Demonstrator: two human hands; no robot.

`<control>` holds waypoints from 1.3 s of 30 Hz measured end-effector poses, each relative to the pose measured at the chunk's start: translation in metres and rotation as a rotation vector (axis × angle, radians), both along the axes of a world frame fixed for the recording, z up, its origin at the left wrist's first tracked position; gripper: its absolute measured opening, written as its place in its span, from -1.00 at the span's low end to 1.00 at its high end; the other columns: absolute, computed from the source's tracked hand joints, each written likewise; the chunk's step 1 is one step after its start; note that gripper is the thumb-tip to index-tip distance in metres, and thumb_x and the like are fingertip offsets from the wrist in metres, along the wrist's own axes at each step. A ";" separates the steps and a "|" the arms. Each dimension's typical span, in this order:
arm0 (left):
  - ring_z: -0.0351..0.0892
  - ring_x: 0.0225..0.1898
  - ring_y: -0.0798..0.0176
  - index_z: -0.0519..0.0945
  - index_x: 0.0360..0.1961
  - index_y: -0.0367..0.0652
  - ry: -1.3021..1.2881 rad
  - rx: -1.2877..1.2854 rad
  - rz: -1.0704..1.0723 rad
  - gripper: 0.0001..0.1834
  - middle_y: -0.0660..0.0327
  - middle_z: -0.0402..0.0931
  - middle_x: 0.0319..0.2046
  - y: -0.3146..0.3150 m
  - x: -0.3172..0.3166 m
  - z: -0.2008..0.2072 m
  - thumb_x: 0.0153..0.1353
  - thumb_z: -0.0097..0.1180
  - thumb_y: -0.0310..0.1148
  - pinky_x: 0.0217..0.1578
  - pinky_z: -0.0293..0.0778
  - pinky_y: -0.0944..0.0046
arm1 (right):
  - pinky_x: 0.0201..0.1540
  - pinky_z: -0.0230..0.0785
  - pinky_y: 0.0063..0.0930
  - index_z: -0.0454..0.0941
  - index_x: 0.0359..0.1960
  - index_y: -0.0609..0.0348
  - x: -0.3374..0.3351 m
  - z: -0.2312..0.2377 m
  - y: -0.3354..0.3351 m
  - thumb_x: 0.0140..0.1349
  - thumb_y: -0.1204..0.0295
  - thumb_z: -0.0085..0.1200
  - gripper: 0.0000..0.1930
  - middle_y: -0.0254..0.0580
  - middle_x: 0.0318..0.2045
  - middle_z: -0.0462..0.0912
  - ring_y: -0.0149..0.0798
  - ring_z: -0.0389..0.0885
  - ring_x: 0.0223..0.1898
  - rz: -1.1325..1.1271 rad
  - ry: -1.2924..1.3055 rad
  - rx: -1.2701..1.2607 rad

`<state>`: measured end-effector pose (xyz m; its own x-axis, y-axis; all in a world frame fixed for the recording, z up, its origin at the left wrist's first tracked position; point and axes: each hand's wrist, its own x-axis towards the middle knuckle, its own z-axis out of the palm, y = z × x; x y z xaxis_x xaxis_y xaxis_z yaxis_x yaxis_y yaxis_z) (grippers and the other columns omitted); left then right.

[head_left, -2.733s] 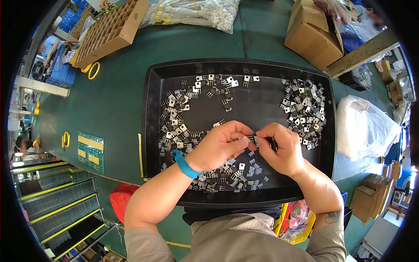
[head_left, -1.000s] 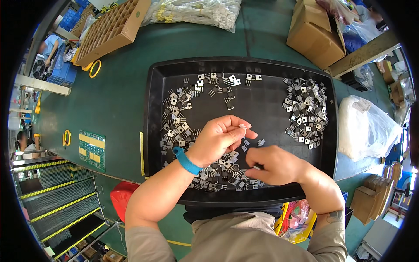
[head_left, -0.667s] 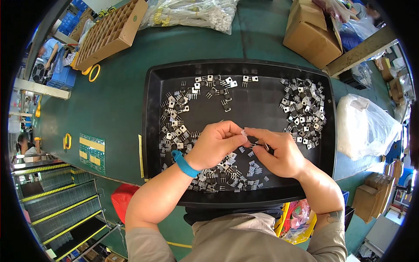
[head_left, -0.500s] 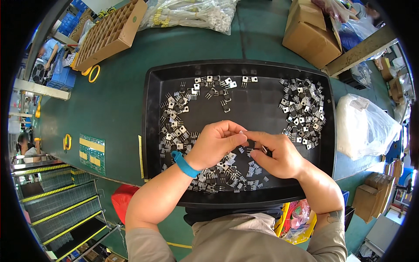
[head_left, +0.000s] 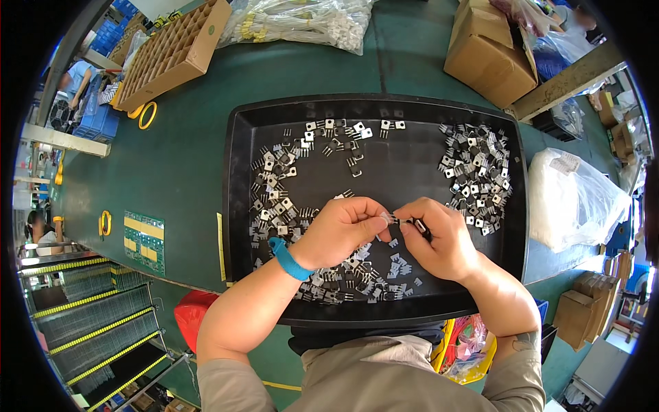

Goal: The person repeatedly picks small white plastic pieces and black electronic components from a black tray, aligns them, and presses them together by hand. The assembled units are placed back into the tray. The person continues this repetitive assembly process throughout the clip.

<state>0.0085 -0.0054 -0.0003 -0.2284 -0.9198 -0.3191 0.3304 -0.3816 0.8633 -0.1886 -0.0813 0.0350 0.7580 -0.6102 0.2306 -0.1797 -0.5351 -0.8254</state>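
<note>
The left hand (head_left: 347,232) is closed at the fingertips on a small pale piece (head_left: 386,218), and the right hand (head_left: 439,240) pinches a small component (head_left: 399,221) with thin metal legs; both are held over the near half of the black tray (head_left: 238,206). Whether the legs touch the pale piece, I cannot tell. The component is probably very light and stiff in its body, but its legs may bend easily, so the body seems the better place to hold. The pale piece looks light and perhaps slippery, best taken by its edges. In the tray, one heap of components (head_left: 477,175) lies along the right side, and another group (head_left: 278,185) along the left, while loose pale pieces (head_left: 398,264) lie near the hands. Beyond the tray stand a divided carton (head_left: 201,60) with many cells and a brown box (head_left: 484,69); a clear bag (head_left: 295,27) contains white cables.
</note>
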 end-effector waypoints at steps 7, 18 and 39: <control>0.31 -0.55 0.62 0.58 -0.17 -0.24 -0.056 -0.043 0.003 -0.86 0.25 0.63 -0.41 0.000 -0.002 0.002 0.31 0.06 -0.44 -0.56 0.21 0.59 | -0.41 0.46 -0.40 0.53 -0.22 0.23 0.001 0.004 0.001 0.15 0.62 0.09 -0.85 -0.08 -0.35 0.62 -0.15 0.63 -0.46 -0.019 0.036 0.025; 0.57 -0.36 0.50 0.59 -0.26 -0.32 -0.051 -0.002 0.003 -0.85 0.23 0.63 -0.42 0.000 0.002 0.007 0.28 0.11 -0.42 -0.32 0.45 0.50 | -0.53 0.28 -0.53 0.51 -0.23 0.25 -0.003 0.001 -0.003 0.20 0.56 0.06 -0.89 -0.27 -0.64 0.52 -0.47 0.44 -0.61 -0.016 0.125 0.309; 0.32 -0.57 0.55 0.50 -0.27 -0.24 0.052 0.119 0.223 -0.91 0.29 0.48 -0.51 -0.003 0.005 0.002 0.25 0.03 -0.45 -0.61 0.14 0.50 | -0.59 0.34 -0.62 0.49 -0.30 0.24 0.009 -0.004 -0.011 0.29 0.49 0.07 -0.92 -0.24 -0.54 0.59 -0.51 0.51 -0.59 -0.057 0.147 1.037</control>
<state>0.0135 -0.0084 0.0013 -0.0430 -0.9060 -0.4210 0.4608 -0.3919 0.7963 -0.1801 -0.0919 0.0311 0.7003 -0.4916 -0.5176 -0.3180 0.4344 -0.8427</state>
